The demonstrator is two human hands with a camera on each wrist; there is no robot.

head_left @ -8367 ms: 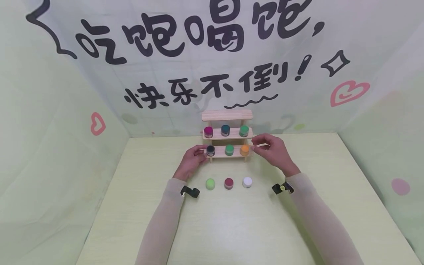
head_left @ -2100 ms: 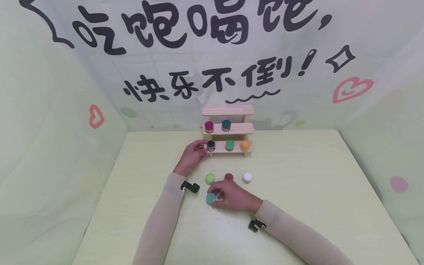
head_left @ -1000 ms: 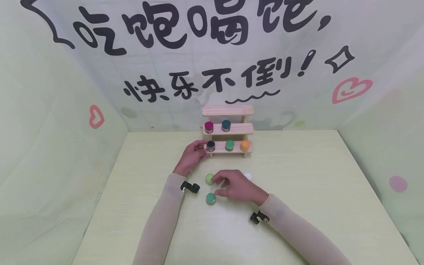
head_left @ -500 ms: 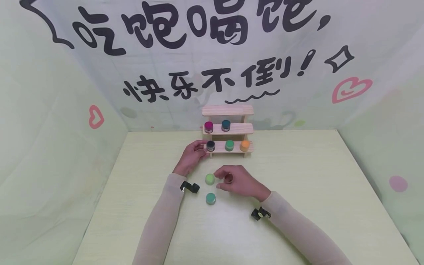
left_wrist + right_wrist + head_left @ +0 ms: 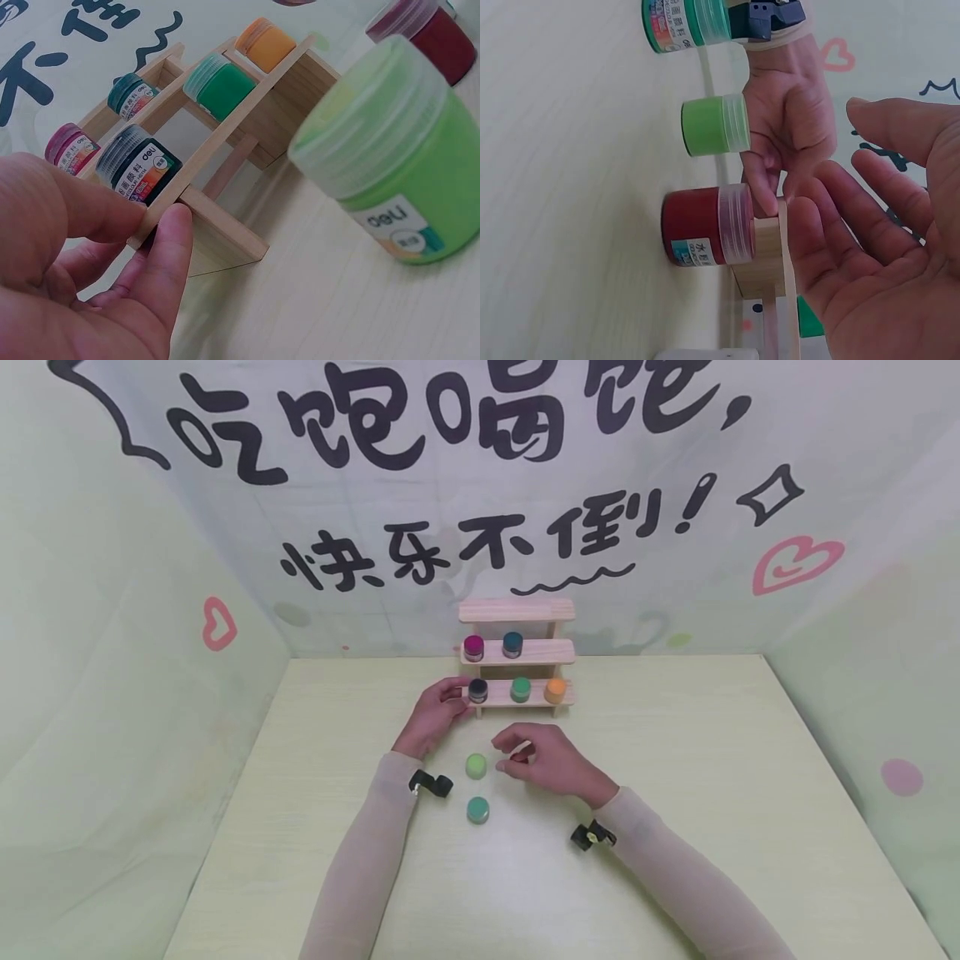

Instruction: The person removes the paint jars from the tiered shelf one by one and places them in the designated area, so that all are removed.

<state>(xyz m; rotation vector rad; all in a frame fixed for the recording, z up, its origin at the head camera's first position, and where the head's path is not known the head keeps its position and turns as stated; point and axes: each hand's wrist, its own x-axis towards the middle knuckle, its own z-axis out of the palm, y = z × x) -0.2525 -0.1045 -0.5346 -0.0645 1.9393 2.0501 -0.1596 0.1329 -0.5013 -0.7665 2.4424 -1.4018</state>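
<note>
My left hand [image 5: 435,714] pinches the left end of the lowest shelf of a small wooden display rack [image 5: 516,609] between thumb and fingers. Beside those fingers stands a black paint jar [image 5: 139,165]. My right hand [image 5: 553,760] hovers with loosely bent fingers, holding nothing, over the dark red paint jar [image 5: 694,225], which it mostly hides in the head view. A white-lidded jar [image 5: 705,354] shows at the bottom of the right wrist view, hidden by that hand from the head. On the table to its left are a light green jar [image 5: 476,766] and, nearer me, a sea-green jar [image 5: 477,810].
Green [image 5: 521,690] and orange [image 5: 556,691] jars share the lowest shelf with the black one. Magenta [image 5: 473,648] and dark teal [image 5: 513,645] jars stand on the middle shelf. Behind the rack hangs a lettered cloth [image 5: 420,502].
The sea-green jar went from the middle shelf's right end to the table before the light green jar. My right hand released it and moved back over the dark red jar. The left stays put.
</note>
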